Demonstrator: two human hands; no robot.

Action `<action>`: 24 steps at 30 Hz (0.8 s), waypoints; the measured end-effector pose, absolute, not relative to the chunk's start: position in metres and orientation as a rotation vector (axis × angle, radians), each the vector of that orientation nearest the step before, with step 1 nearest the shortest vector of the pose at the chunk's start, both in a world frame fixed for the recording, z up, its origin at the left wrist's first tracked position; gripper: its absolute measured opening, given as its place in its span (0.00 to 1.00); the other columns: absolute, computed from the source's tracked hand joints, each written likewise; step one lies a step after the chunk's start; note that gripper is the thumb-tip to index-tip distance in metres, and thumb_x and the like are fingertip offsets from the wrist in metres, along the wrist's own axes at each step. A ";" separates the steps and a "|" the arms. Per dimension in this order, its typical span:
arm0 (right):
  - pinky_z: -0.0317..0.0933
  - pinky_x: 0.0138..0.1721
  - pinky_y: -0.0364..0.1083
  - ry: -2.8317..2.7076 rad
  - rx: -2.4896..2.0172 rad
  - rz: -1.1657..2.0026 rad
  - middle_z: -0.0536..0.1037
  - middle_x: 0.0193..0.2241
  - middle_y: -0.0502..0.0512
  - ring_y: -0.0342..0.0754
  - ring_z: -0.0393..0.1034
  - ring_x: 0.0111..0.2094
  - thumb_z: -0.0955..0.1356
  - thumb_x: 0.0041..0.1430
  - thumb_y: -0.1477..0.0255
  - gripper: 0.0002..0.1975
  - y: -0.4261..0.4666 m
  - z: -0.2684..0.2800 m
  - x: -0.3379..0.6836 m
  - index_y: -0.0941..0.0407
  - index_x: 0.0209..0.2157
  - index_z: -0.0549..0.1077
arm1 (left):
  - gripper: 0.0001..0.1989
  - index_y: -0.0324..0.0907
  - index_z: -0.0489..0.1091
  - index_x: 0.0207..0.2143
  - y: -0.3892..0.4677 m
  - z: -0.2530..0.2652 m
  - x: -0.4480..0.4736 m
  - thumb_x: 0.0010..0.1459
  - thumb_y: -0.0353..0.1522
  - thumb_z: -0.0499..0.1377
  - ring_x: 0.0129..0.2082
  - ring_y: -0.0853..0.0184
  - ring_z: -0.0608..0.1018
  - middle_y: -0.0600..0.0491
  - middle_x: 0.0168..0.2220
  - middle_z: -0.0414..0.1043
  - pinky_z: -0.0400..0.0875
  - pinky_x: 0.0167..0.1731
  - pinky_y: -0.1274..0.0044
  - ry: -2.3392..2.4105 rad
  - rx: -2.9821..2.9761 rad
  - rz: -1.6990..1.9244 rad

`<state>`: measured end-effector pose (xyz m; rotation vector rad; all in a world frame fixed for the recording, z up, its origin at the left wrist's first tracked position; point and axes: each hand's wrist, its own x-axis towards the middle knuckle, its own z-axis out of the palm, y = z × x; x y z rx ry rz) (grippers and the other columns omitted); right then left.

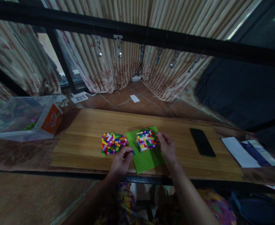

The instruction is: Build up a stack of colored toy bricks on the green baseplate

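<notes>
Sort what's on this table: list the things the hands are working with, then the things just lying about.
In use:
- green baseplate
- multicoloured brick block on it, touched by the right hand
- loose brick pile
- small blue brick at the left hand

Lying about:
- black phone
- papers
- clear plastic bin
- orange box

Single head-worn camera, facing forward and down over the table (pixel 85 125). Close range: fingers (pixel 128 151) sit low-centre; curtains fill the view beyond them.
</notes>
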<state>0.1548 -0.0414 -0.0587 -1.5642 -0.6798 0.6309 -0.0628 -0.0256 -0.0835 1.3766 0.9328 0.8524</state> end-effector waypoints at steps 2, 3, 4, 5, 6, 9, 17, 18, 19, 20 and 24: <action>0.65 0.39 0.48 -0.725 -1.588 0.619 0.82 0.35 0.57 0.52 0.74 0.37 0.69 0.50 0.51 0.22 -0.055 -0.058 0.152 0.56 0.35 0.79 | 0.12 0.41 0.70 0.43 -0.025 -0.081 -0.059 0.57 0.34 0.55 0.35 0.67 0.74 0.51 0.36 0.72 0.70 0.33 0.76 0.969 1.374 0.839; 0.65 0.42 0.49 -0.760 -1.609 0.617 0.82 0.37 0.57 0.53 0.74 0.40 0.68 0.52 0.51 0.22 -0.061 -0.058 0.149 0.55 0.36 0.79 | 0.14 0.42 0.70 0.46 -0.025 -0.079 -0.057 0.57 0.33 0.55 0.35 0.67 0.74 0.51 0.36 0.72 0.69 0.32 0.77 0.980 1.379 0.821; 0.64 0.44 0.51 -0.814 -1.643 0.611 0.82 0.39 0.58 0.54 0.74 0.42 0.67 0.54 0.51 0.23 -0.068 -0.057 0.146 0.55 0.39 0.79 | 0.17 0.42 0.69 0.49 -0.025 -0.077 -0.054 0.56 0.32 0.55 0.34 0.67 0.74 0.51 0.36 0.72 0.69 0.31 0.77 0.980 1.386 0.796; 0.64 0.46 0.52 -0.863 -1.676 0.610 0.81 0.41 0.58 0.55 0.73 0.44 0.65 0.56 0.51 0.23 -0.074 -0.057 0.143 0.55 0.41 0.79 | 0.20 0.41 0.68 0.51 -0.024 -0.074 -0.051 0.55 0.31 0.56 0.32 0.68 0.73 0.51 0.36 0.72 0.68 0.30 0.77 0.970 1.395 0.763; 0.63 0.48 0.52 -0.895 -1.703 0.610 0.81 0.43 0.59 0.55 0.73 0.46 0.64 0.57 0.51 0.24 -0.079 -0.056 0.139 0.55 0.43 0.78 | 0.22 0.41 0.67 0.54 -0.024 -0.072 -0.048 0.55 0.31 0.56 0.30 0.69 0.72 0.52 0.35 0.72 0.67 0.28 0.78 0.951 1.398 0.727; 0.61 0.51 0.53 -0.883 -1.733 0.606 0.79 0.46 0.60 0.56 0.71 0.49 0.63 0.59 0.52 0.26 -0.091 -0.055 0.130 0.56 0.47 0.76 | 0.26 0.41 0.65 0.57 -0.021 -0.069 -0.040 0.54 0.30 0.56 0.24 0.71 0.68 0.54 0.30 0.71 0.62 0.24 0.79 0.890 1.369 0.673; 0.59 0.54 0.54 -0.688 -1.761 0.602 0.75 0.52 0.61 0.55 0.68 0.53 0.64 0.58 0.54 0.27 -0.117 -0.061 0.105 0.57 0.52 0.71 | 0.21 0.42 0.74 0.48 -0.003 -0.063 -0.042 0.50 0.32 0.60 0.21 0.73 0.66 0.57 0.25 0.69 0.62 0.22 0.80 0.803 1.248 0.626; 0.60 0.54 0.54 -0.672 -1.757 0.580 0.75 0.52 0.61 0.55 0.68 0.53 0.64 0.59 0.54 0.26 -0.119 -0.061 0.102 0.56 0.53 0.71 | 0.19 0.42 0.75 0.47 -0.003 -0.061 -0.044 0.51 0.32 0.60 0.21 0.73 0.67 0.57 0.24 0.69 0.63 0.23 0.80 0.808 1.227 0.639; 0.60 0.53 0.53 -0.663 -1.754 0.551 0.75 0.51 0.61 0.54 0.69 0.53 0.64 0.59 0.55 0.26 -0.121 -0.059 0.099 0.56 0.53 0.70 | 0.18 0.42 0.75 0.45 -0.005 -0.059 -0.046 0.51 0.33 0.60 0.21 0.73 0.67 0.57 0.23 0.69 0.63 0.24 0.79 0.813 1.207 0.654; 0.62 0.51 0.53 -0.666 -1.755 0.516 0.75 0.51 0.61 0.54 0.70 0.51 0.64 0.59 0.56 0.25 -0.123 -0.057 0.096 0.56 0.52 0.70 | 0.16 0.42 0.76 0.44 -0.007 -0.057 -0.048 0.51 0.33 0.61 0.22 0.73 0.68 0.57 0.22 0.69 0.64 0.25 0.79 0.816 1.178 0.673; 0.64 0.45 0.50 -0.771 -1.748 0.460 0.77 0.44 0.59 0.51 0.72 0.42 0.67 0.57 0.58 0.19 -0.125 -0.040 0.079 0.54 0.45 0.74 | 0.15 0.41 0.77 0.40 -0.024 -0.049 -0.054 0.49 0.36 0.65 0.26 0.73 0.72 0.54 0.28 0.73 0.68 0.31 0.78 0.804 0.956 0.777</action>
